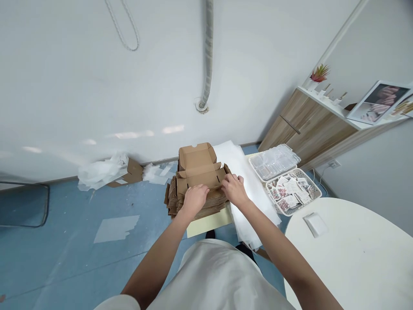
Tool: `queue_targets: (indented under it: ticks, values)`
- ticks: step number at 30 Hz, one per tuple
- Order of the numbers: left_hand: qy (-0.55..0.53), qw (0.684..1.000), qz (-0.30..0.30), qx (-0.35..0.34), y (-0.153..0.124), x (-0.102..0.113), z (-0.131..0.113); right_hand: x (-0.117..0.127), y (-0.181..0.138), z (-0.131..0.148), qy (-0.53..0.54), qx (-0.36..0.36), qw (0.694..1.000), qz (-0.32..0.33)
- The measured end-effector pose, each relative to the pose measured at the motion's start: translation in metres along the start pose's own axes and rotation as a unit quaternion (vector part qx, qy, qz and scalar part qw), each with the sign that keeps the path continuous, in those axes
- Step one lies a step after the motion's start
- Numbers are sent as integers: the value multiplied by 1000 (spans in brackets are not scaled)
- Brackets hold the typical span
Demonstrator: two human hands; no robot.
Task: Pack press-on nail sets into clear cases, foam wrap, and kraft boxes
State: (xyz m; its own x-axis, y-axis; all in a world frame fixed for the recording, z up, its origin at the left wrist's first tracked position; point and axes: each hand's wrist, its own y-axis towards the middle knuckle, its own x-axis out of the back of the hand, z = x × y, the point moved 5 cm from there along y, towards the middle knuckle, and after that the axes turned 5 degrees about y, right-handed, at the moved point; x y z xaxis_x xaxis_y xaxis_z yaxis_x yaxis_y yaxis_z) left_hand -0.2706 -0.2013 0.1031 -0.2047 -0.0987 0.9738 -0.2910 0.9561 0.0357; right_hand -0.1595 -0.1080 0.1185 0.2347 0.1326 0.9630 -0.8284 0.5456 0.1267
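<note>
A brown cardboard box (200,165), partly folded with its lid raised at the back, lies on a stack of flat cardboard boxes (209,210). Over the near edge of the box curl the fingers of my left hand (196,198), closed on the cardboard. My right hand (235,188) grips the near right corner, where a side flap stands up. Two dark slots show in the bottom panel between the hands. Parts of both sets of fingertips are hidden behind the cardboard.
White foam sheets (230,159) lie right of the stack. Beyond them are a basket of clear plastic cases (274,161) and a basket of small packets (293,191). A round white table (351,249) stands at right. Plastic wrapping (103,172) sits by the wall.
</note>
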Motion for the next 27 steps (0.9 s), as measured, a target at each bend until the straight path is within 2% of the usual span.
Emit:
queue_targets:
  ticks: [7, 12, 15, 17, 19, 21, 23, 25, 27]
  values:
    - [12, 996, -92, 18, -11, 10, -1, -13, -18, -12, 77, -144, 976, -146]
    - [-35, 987, -154, -15, -19, 25, -2, -15, -28, -18, 141, -186, 955, -186]
    - [-46, 982, -179, -44, -24, 30, -6, -4, -30, -16, 246, -175, 935, -184]
    - [-43, 980, -183, -62, -28, 30, -10, 3, -30, -12, 361, -149, 905, -168]
    - [-41, 980, -177, -79, -31, 28, -15, 9, -31, -12, 473, -153, 849, -178]
    - [-43, 981, -160, -97, -36, 23, -20, 13, -34, -21, 545, -210, 785, -206]
    - [-50, 982, -137, -117, -42, 18, -26, 14, -37, -31, 584, -268, 741, -196]
    - [-62, 983, -119, -127, -46, 14, -30, 18, -39, -39, 614, -291, 721, -136]
    - [-77, 982, -108, -131, -50, 10, -31, 24, -40, -46, 635, -289, 714, -59]
